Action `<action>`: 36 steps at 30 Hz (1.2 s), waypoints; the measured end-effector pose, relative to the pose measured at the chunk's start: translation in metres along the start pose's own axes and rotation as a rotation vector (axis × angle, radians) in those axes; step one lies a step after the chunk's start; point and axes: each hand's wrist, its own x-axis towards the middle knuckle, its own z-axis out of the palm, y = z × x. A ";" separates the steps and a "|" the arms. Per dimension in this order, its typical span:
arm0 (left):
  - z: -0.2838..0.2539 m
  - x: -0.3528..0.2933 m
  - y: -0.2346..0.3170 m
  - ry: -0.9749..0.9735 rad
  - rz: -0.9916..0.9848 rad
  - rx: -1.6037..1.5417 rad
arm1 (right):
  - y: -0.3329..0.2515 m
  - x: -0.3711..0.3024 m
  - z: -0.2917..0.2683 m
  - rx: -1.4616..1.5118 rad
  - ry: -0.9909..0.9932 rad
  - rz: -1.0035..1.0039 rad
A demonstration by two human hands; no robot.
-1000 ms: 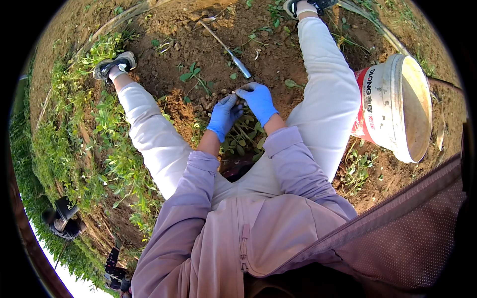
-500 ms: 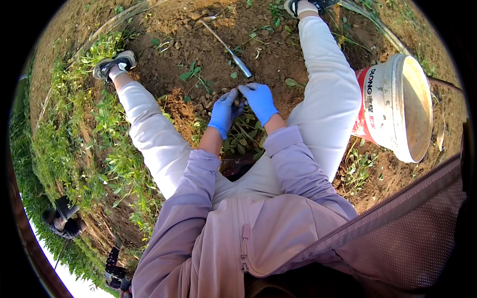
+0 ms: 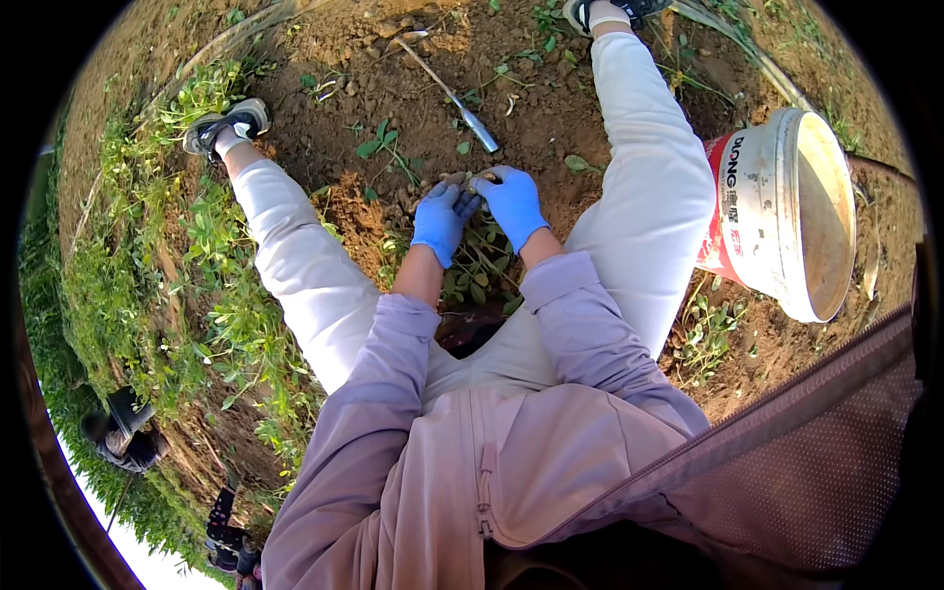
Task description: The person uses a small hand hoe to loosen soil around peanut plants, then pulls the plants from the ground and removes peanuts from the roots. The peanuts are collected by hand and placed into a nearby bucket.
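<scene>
Both hands wear blue gloves with soiled fingertips and meet over the soil between my legs. My left hand [image 3: 442,218] is closed, its fingers curled; whatever they hold is hidden. My right hand [image 3: 514,205] pinches a small tan, pod-like lump [image 3: 489,178] at its fingertips, close beside the left fingers. Under my wrists lies a pulled-up leafy plant [image 3: 479,267], partly covered by the gloves and forearms. Beyond the hands, a thin-handled tool with a silvery metal end [image 3: 476,128] rests on the brown soil [image 3: 324,123].
A white and red bucket [image 3: 757,202] lies tipped beside my right leg, its mouth facing right. Low green plants [image 3: 231,285] grow thickly to the left. Two other people, one in dark clothing [image 3: 133,447], are at the lower left. A pale hose-like strip [image 3: 752,54] crosses the far right.
My left hand has turned slightly and its fingers have shifted. A tan lump now shows at my right fingertips. The tool and bucket have stayed in place.
</scene>
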 end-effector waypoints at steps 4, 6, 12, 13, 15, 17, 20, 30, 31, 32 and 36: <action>0.006 -0.010 0.013 -0.113 -0.063 0.255 | -0.011 0.000 -0.005 0.222 0.035 0.145; 0.007 -0.011 0.015 -0.097 -0.076 0.454 | -0.015 -0.002 -0.005 0.199 0.052 0.163; 0.009 -0.011 0.019 -0.040 -0.147 0.414 | -0.015 0.000 -0.008 0.246 -0.017 0.160; 0.003 -0.007 0.017 -0.039 -0.163 0.327 | -0.014 0.002 -0.008 0.264 -0.048 0.164; -0.005 0.000 0.013 -0.041 -0.196 0.153 | -0.011 0.002 -0.006 0.301 -0.063 0.202; 0.002 -0.003 0.009 -0.110 -0.131 0.151 | -0.010 0.004 -0.008 0.328 -0.033 0.245; 0.008 -0.011 0.006 -0.135 0.013 0.353 | -0.006 0.008 -0.009 0.251 0.021 0.214; 0.023 -0.019 -0.024 -0.093 0.358 0.915 | -0.012 0.008 -0.008 0.193 0.274 -0.029; 0.026 -0.022 -0.020 -0.062 0.381 0.968 | -0.013 0.009 -0.011 0.363 0.233 0.069; 0.030 -0.024 -0.014 -0.031 0.405 1.019 | -0.014 0.011 -0.014 0.531 0.193 0.168; 0.013 -0.017 0.021 0.035 0.436 0.657 | -0.019 0.008 -0.015 0.759 0.098 0.248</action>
